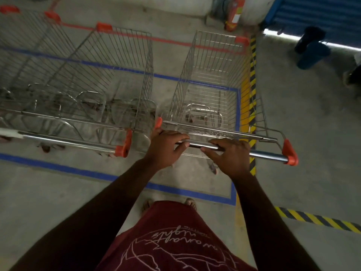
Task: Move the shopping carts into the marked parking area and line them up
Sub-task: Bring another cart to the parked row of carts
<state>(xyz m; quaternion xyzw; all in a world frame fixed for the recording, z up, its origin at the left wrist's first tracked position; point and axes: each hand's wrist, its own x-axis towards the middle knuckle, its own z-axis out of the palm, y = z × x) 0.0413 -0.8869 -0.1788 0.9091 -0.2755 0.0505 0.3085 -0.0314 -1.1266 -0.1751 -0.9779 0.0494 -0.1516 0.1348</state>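
Note:
A wire shopping cart [216, 81] with orange corner caps stands in front of me, inside the blue taped rectangle [237, 106] on the concrete floor. Both hands rest on its chrome handle bar [267, 153]. My left hand [166, 147] grips the bar near its left end. My right hand [229, 156] lies over the middle of the bar with its fingers spread along it. To the left, a second cart [109, 75] and a third cart [25, 55] stand side by side within the blue lines.
A yellow-and-black hazard stripe [252, 79] runs along the right side of the blue box, and another [320, 220] crosses the floor at lower right. Red tape [172, 41] marks the far edge. A red fire extinguisher [233, 14] and dark blue containers [311, 49] stand beyond.

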